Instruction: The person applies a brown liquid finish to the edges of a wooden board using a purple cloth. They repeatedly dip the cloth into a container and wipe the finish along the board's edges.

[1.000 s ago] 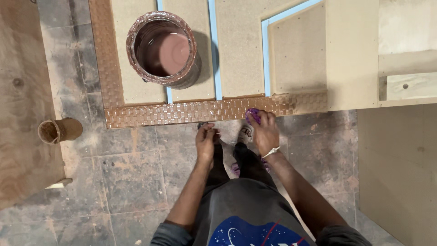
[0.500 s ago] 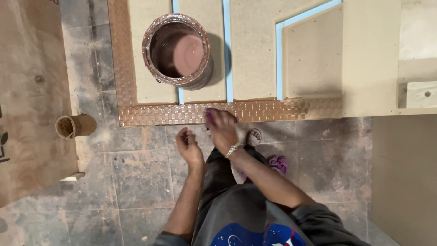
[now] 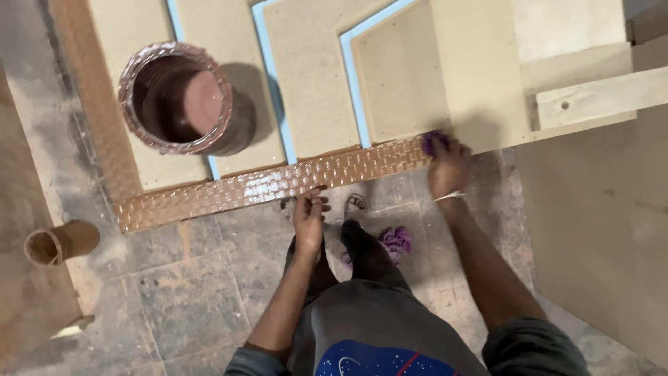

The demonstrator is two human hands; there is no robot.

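Observation:
A glossy brown embossed strip (image 3: 278,184) runs along the near edge of a beige board (image 3: 313,83) lying on the floor. My left hand (image 3: 309,212) rests with its fingertips on the strip's near edge, holding nothing. My right hand (image 3: 447,163) presses a purple cloth (image 3: 433,141) against the strip's right end. A second purple cloth (image 3: 396,240) lies on the floor by my feet.
A round tin (image 3: 182,97) with brown liquid and an embossed rim stands on the board at the upper left. A small cardboard tube (image 3: 59,242) lies on the tiled floor at the left. A wooden batten (image 3: 598,97) and large panels (image 3: 598,230) stand at the right.
My right hand has slid to the right along the strip with the purple cloth. My left hand has come up onto the strip's edge. The view has shifted.

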